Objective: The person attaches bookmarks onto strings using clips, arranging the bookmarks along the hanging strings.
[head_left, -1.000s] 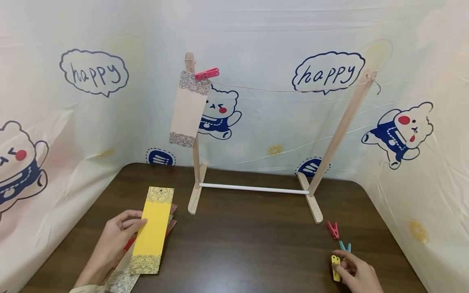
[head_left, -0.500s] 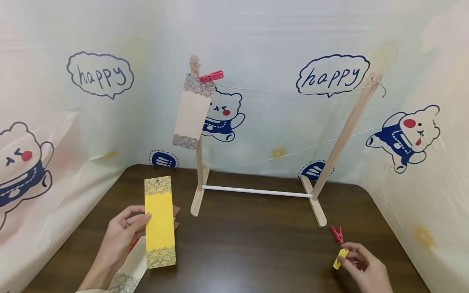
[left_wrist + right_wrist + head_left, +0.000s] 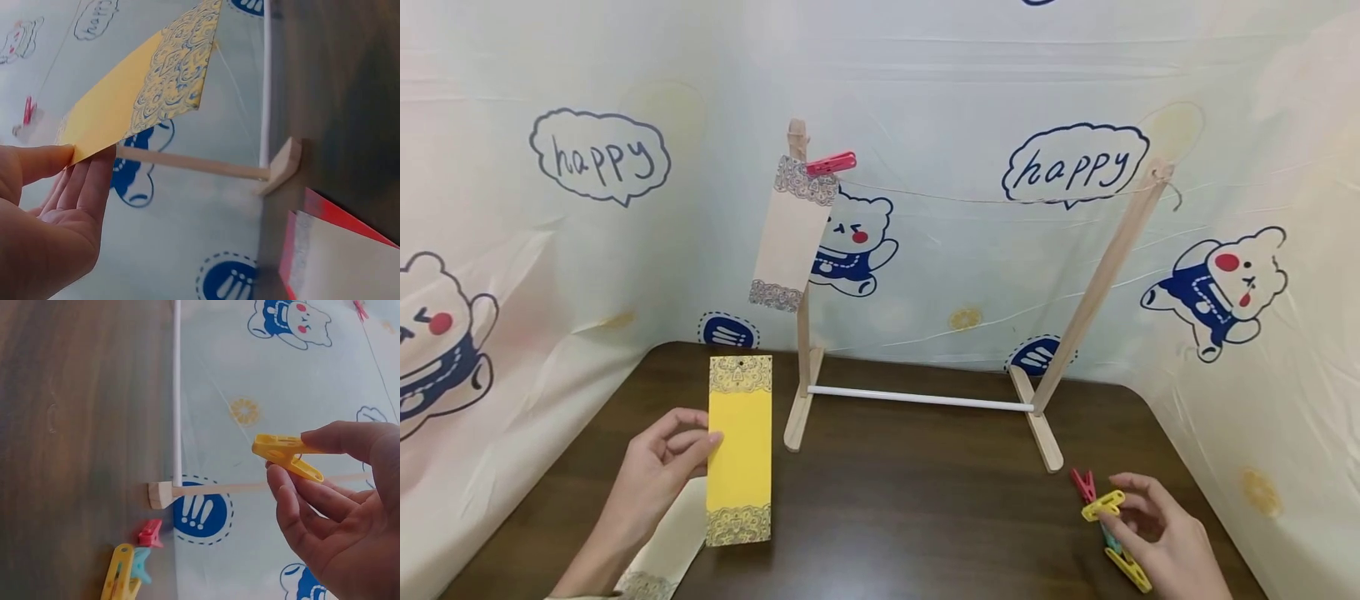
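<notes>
My left hand (image 3: 658, 467) pinches the left edge of a yellow bookmark (image 3: 741, 450) with lace-patterned ends and a small hole at the top. It is held upright above a stack of bookmarks; the top one is cream (image 3: 670, 533), and red edges show below it in the left wrist view. Between thumb and fingers, my right hand (image 3: 1165, 525) holds a yellow clothespin (image 3: 275, 447) raised off the table. Below that hand lie a red clothespin (image 3: 150, 534), a teal clothespin (image 3: 140, 565) and another yellow clothespin (image 3: 119, 572).
A wooden rack with a left post (image 3: 803, 333), a right post (image 3: 1105, 283) and a white crossbar (image 3: 917, 397) stands at the back. A string (image 3: 955, 197) spans its tops. At its left end, a red clothespin (image 3: 831, 163) holds a cream bookmark (image 3: 793, 233).
The yellow bookmark has gone from tilted to upright and moved slightly right. My right hand has lifted the yellow clothespin and turned it sideways, uncovering another yellow one on the table.
</notes>
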A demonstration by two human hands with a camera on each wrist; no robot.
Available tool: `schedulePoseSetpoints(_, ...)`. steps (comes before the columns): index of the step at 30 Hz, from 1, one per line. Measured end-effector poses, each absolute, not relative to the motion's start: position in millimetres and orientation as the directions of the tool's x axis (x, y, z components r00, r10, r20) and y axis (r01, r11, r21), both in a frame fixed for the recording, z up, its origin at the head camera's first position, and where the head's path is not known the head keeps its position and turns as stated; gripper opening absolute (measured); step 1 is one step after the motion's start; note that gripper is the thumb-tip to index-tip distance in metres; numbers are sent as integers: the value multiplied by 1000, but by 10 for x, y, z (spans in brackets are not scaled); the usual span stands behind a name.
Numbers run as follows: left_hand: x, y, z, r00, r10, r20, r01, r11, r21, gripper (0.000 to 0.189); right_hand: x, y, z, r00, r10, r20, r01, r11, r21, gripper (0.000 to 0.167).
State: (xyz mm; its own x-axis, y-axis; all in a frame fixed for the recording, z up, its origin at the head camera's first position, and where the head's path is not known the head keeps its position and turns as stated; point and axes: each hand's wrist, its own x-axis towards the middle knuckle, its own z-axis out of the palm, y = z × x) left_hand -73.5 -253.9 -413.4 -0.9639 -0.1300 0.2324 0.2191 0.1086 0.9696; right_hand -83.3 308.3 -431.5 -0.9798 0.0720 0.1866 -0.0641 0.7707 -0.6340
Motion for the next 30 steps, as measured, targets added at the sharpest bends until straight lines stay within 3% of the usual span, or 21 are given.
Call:
schedulePoseSetpoints(5,-746,-2448,-4024,-967,-116,229,211,149,966,25,-868,3046,-4211,-970,45,238,-110,793,-599,34)
schedulePoseSetpoints(13,-819,-2339,-3913,-954,-90,285,267,171,948,22,-963,3023,-4005,-983,-28,179,-125,818,-562,37)
schedulePoseSetpoints(23,-969,-2248,-3823,-949,-32,313,302,186,935,23,-1007,2977,-3890,-924,-193,331,-346,793,-502,22)
schedulePoseSetpoints(30,-1062,-2195,-3768,-950,-3,311,304,198,932,23,-1035,2916,-3821,-861,-229,454,-426,812,-399,19)
